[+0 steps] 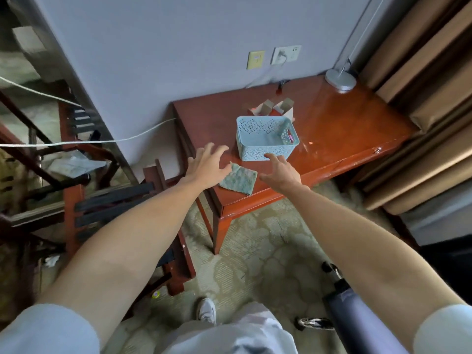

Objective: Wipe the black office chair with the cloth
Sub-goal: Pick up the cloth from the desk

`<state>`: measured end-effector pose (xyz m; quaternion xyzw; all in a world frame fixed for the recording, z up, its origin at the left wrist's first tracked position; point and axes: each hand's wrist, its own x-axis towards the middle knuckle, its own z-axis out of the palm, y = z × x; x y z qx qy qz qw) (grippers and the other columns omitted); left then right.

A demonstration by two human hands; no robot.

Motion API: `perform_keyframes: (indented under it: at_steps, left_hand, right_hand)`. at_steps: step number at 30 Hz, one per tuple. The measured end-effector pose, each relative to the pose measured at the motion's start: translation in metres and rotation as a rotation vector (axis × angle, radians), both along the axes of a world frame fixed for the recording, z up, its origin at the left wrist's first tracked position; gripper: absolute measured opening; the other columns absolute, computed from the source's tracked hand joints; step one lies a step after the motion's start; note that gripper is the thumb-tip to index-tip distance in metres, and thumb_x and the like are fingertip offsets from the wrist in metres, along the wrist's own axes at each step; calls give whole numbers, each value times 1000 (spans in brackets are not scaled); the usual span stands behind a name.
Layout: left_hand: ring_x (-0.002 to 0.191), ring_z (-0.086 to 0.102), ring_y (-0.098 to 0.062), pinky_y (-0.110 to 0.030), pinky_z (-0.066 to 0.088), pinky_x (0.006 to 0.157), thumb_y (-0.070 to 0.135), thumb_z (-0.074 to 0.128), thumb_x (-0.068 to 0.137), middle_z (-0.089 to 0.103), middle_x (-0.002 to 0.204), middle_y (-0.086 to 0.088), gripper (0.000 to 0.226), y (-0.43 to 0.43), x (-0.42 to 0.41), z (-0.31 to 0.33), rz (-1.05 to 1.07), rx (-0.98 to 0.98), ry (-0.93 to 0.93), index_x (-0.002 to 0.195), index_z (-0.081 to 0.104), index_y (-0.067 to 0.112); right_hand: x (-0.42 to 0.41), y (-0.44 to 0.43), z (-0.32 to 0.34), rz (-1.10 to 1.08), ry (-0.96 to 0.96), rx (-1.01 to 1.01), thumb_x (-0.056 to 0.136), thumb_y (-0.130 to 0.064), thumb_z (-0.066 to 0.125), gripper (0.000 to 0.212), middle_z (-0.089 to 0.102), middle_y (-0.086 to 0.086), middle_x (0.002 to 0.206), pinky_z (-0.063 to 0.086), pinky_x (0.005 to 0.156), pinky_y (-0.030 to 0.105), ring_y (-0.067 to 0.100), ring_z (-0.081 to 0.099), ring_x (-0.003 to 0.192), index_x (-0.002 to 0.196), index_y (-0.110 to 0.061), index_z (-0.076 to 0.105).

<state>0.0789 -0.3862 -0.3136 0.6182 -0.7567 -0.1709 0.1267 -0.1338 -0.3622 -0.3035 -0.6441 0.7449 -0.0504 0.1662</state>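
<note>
Both hands are hanging open, holding nothing | left hand (209,166) and right hand (282,172) are flanking the cloth (238,178), lying flat at the near-left corner of the table (332,118), nearer than the basket (265,149) | looking soft, light, limp; pinching an edge seems best.

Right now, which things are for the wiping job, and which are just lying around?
For the job: cloth, lying flat on the table; left hand and right hand, both open, one on each side of it.
Just lying about: blue basket, cardboard boxes, lamp base.
</note>
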Motion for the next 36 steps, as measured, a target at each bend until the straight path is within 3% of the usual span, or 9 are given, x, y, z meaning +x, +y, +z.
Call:
perform_keyframes:
  at_steps: [5,8,17,28,32,36]
  left_hand:
    - [141,24,-30,-59,29,107,49,52,93,26,155,-7,55,-16,-13,-34,-21,85,-55,143,36,36]
    - [142,24,-29,-59,30,107,48,54,92,26,156,-6,55,-28,-18,-52,-4,99,-62,143,36,37]
    - [144,20,-30,-56,27,109,49,54,92,19,159,-8,59,-41,-36,-100,57,226,-135,146,34,36]
    - [143,21,-31,-62,26,107,46,57,92,18,159,-9,58,-41,-27,-131,126,285,-158,145,35,36]
    - [143,20,-32,-63,27,106,46,57,92,18,158,-10,57,-41,-23,-135,145,300,-151,144,35,35]
    - [143,20,-31,-63,29,105,45,58,91,18,158,-9,58,-41,-23,-135,133,313,-136,144,36,35]
  right_hand:
    - [-7,-17,-45,59,-20,81,87,-41,61,69,38,4,146,51,93,45,23,47,125,146,-29,28]
    - [-14,-30,-71,107,13,117,88,-43,59,68,36,3,148,35,108,53,25,40,132,146,-31,28]
    - [-25,-56,-121,315,43,228,91,-44,52,62,33,1,150,26,108,52,24,33,136,147,-32,27]
    - [-24,-73,-161,534,217,257,97,-56,34,63,-1,0,162,7,114,57,24,-9,148,152,-34,11]
    - [-24,-84,-162,594,268,212,101,-48,30,54,5,2,162,5,115,54,26,-8,148,151,-34,15]
    - [-24,-87,-161,617,320,176,102,-38,31,48,14,3,160,11,111,60,29,1,147,149,-33,23]
